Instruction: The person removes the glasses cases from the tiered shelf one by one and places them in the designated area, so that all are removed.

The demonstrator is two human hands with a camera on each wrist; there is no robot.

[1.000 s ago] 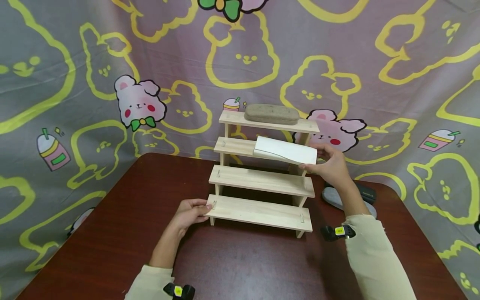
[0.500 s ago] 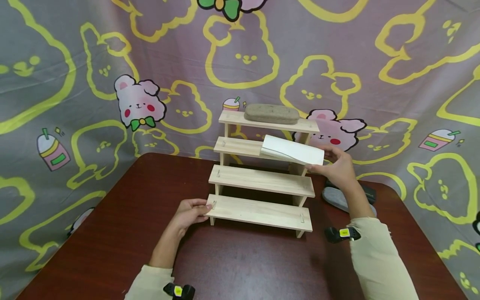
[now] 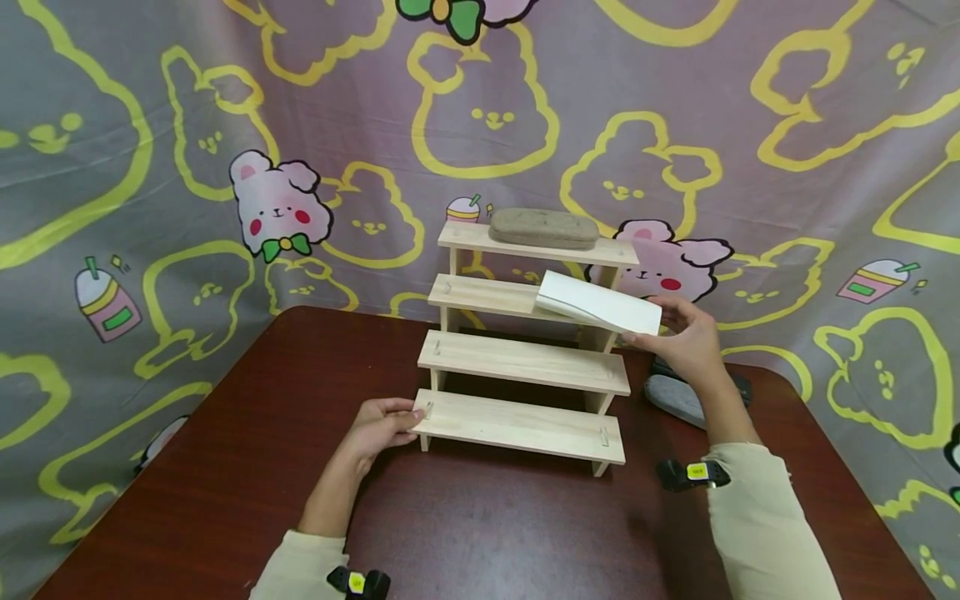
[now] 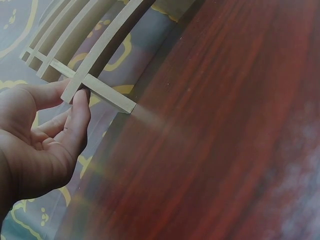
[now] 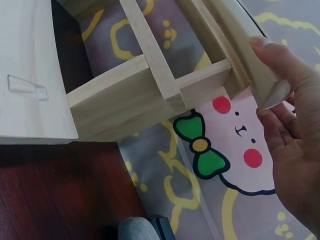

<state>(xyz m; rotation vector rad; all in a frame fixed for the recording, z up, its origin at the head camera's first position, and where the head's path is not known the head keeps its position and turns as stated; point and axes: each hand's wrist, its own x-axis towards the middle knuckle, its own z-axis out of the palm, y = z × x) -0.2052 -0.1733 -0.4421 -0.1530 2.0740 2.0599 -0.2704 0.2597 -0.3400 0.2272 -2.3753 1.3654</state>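
Note:
A pale wooden stepped display stand (image 3: 525,362) with several shelves stands on the table. My left hand (image 3: 378,429) pinches the left end of its lowest shelf (image 3: 517,423); the left wrist view shows thumb and fingers around the board's corner (image 4: 75,89). My right hand (image 3: 686,337) holds the right end of a white glasses case (image 3: 600,302), its flap edge curving along the front. The case tilts down to the right, its left part overlapping the second shelf from the top and its right end past the stand. In the right wrist view, the thumb (image 5: 275,52) presses on the case's end (image 5: 267,85).
A grey-brown felt glasses case (image 3: 543,228) lies on the top shelf. Right of the stand, a grey case (image 3: 675,400) and a black case (image 3: 741,387) lie on the dark red table (image 3: 225,467), partly hidden by my right forearm. A patterned curtain (image 3: 360,108) hangs behind.
My right hand has moved to the right with the white glasses case, sliding it further past the stand's right end and tilting it slightly more. My left hand has stayed put.

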